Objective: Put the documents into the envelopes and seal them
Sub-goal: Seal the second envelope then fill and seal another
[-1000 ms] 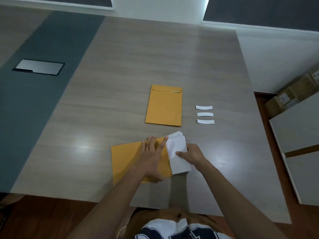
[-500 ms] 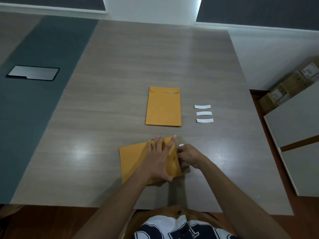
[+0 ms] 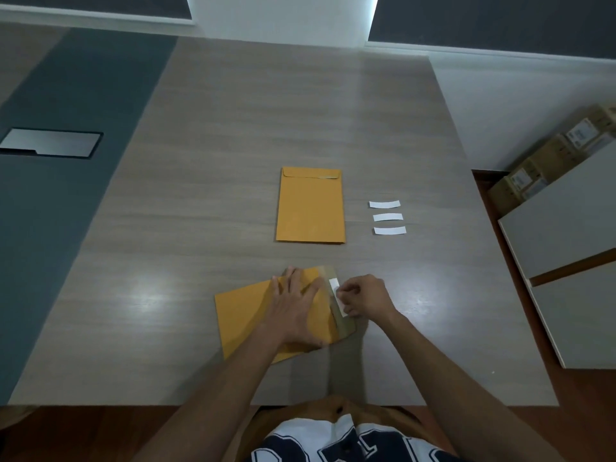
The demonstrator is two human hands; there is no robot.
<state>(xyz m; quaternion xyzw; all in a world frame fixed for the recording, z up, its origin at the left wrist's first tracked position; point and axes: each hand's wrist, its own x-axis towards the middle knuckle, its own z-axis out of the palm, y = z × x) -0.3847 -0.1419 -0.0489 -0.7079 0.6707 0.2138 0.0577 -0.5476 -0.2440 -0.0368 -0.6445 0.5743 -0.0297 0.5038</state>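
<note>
An orange envelope [image 3: 243, 315] lies slanted on the near part of the wooden table [image 3: 200, 195], its flap [image 3: 346, 323] open to the right. My left hand [image 3: 296, 308] presses flat on the envelope. At the flap, my right hand [image 3: 365, 295] pinches a white strip [image 3: 335, 286] on the flap's glue band. No document shows; the envelope's inside is hidden. A second orange envelope [image 3: 310, 206] lies flat farther back, flap folded down.
Three loose white strips [image 3: 386, 217] lie in a column right of the far envelope. A metal plate [image 3: 50, 146] sits in the blue-grey band at the left. White cabinets [image 3: 566, 255] and cardboard boxes [image 3: 546, 158] stand off the table's right edge.
The white document that stuck out of the near envelope has gone out of sight inside it. My right hand has moved to the flap and now pinches its white strip.
</note>
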